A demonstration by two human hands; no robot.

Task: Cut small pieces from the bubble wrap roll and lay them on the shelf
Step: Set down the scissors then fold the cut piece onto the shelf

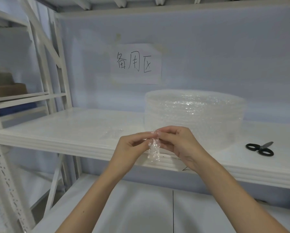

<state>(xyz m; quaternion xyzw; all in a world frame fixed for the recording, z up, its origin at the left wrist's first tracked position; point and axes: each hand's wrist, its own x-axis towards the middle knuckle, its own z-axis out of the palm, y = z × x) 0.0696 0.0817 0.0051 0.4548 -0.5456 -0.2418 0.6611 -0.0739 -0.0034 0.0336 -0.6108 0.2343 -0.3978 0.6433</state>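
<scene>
Two bare forearms reach up from the bottom of the frame, meeting just in front of a white shelf. At far left, on a neighbouring rack, brown cardboard boxes sit blurred behind white uprights. On the shelf left of centre, small clear pieces of bubble wrap lie flat, faint against the white surface. At centre, the left hand and the right hand pinch the top of a small strip of bubble wrap between fingertips, both hands closed on it; the strip hangs down between them in front of the shelf's front edge. Behind the hands, a handwritten paper sign is stuck to the back wall. Right of centre, the bubble wrap roll stands upright on the shelf, just behind the right hand. Further right, black-handled scissors lie flat near the shelf's front edge, apart from the roll, blades pointing toward the back right
</scene>
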